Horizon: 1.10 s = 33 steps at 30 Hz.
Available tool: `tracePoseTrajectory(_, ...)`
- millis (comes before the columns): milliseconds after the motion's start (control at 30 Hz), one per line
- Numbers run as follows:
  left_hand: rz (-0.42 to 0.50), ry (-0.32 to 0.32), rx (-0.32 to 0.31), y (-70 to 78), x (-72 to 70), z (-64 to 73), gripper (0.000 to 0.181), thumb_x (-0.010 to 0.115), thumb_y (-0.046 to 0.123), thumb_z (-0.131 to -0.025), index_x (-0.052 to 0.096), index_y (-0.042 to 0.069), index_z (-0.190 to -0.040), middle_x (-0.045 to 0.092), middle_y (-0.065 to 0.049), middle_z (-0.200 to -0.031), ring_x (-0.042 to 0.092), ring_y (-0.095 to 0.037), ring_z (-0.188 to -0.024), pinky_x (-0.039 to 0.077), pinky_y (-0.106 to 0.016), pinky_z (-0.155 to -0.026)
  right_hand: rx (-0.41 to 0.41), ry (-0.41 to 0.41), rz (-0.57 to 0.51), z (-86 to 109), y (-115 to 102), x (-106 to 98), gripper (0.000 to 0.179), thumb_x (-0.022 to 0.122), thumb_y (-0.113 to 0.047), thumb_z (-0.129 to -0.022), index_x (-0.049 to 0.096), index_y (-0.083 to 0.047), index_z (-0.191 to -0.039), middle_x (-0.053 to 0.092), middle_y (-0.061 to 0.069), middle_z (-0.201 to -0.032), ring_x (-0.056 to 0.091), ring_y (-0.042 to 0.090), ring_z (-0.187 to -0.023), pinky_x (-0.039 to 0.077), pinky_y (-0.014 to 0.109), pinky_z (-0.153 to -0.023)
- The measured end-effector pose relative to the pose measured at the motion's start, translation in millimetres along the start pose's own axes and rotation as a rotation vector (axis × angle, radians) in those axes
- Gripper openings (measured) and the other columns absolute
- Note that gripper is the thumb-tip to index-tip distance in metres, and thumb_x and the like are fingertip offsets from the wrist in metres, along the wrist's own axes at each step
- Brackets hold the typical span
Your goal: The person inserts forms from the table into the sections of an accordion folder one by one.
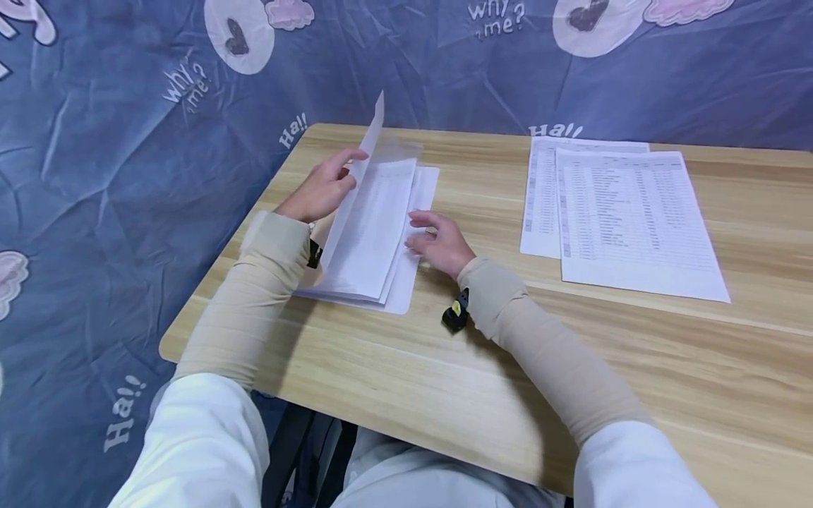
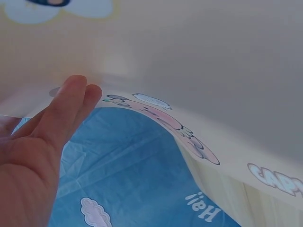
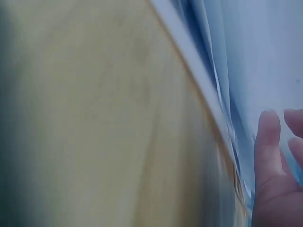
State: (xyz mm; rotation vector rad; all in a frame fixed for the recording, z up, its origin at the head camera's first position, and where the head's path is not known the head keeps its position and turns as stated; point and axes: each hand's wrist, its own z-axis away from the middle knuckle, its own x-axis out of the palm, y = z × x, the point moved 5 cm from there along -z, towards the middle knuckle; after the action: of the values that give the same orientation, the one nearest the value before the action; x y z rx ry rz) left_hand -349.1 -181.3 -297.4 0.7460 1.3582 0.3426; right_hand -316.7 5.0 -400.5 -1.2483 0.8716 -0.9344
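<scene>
A folder (image 1: 422, 187) lies on the table's left part, its front cover (image 1: 376, 127) raised steeply. Inside show white printed sheets (image 1: 381, 219) and a clear plastic edge along the top. My left hand (image 1: 324, 187) is at the outer face of the raised cover. In the left wrist view, straight fingers (image 2: 71, 106) rest against this face, which bears cartoon prints (image 2: 161, 120). My right hand (image 1: 441, 243) hovers by the folder's right edge, fingers loosely bent and parted, holding nothing. The right wrist view has its thumb and fingertips (image 3: 269, 125) close to the pages.
Two overlapping printed sheets (image 1: 635, 219) lie on the right side of the wooden table (image 1: 381, 367). A blue patterned cloth (image 1: 432, 77) hangs behind the table and along its left side. The table's front edge is close to the person's lap.
</scene>
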Motion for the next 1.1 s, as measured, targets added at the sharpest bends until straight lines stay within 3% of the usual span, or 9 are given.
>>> tracePoseTrajectory(400,0.007,-0.013,0.000,-1.0,2.6,-1.0,0.046,0.034,0.012,-0.097,0.037,0.012,-0.143,0.038,-0.010,-0.144,0.047,-0.025,-0.102,0.038,-0.039,-0.088,0.020,0.060,0.085,12.6,5,-45,0.054,0.062,-0.002,-0.088,0.044,-0.005,-0.138,0.046,0.014,-0.136,0.060,0.030,-0.105,0.051,0.033,-0.085)
tracePoseTrajectory(633,0.016,-0.014,0.004,-0.6,5.7,-0.1,0.045,0.032,0.011,-0.097,0.037,0.012,-0.142,0.048,-0.016,-0.115,0.046,-0.026,-0.086,0.037,-0.036,-0.078,0.019,0.099,0.140,20.2,6,-72,0.052,0.060,-0.006,-0.090,0.043,-0.005,-0.139,0.045,0.013,-0.139,0.061,0.032,-0.102,0.050,0.036,-0.087)
tracePoseTrajectory(767,0.012,-0.010,0.006,-0.3,6.7,-0.5,0.045,0.032,0.011,-0.097,0.037,0.012,-0.141,0.049,-0.015,-0.111,0.046,-0.026,-0.085,0.037,-0.036,-0.078,0.020,0.135,0.172,24.8,8,-92,0.051,0.060,-0.007,-0.090,0.043,-0.004,-0.139,0.045,0.014,-0.138,0.061,0.032,-0.102,0.051,0.034,-0.084)
tracePoseTrajectory(1100,-0.010,-0.019,-0.002,-0.1,7.4,-0.8,0.045,0.031,0.011,-0.096,0.037,0.015,-0.141,0.049,-0.016,-0.103,0.046,-0.026,-0.084,0.037,-0.036,-0.077,0.012,0.234,0.166,38.7,9,-138,0.049,0.058,-0.003,-0.089,0.044,0.001,-0.136,0.045,0.019,-0.137,0.064,0.007,-0.078,0.053,0.023,-0.071)
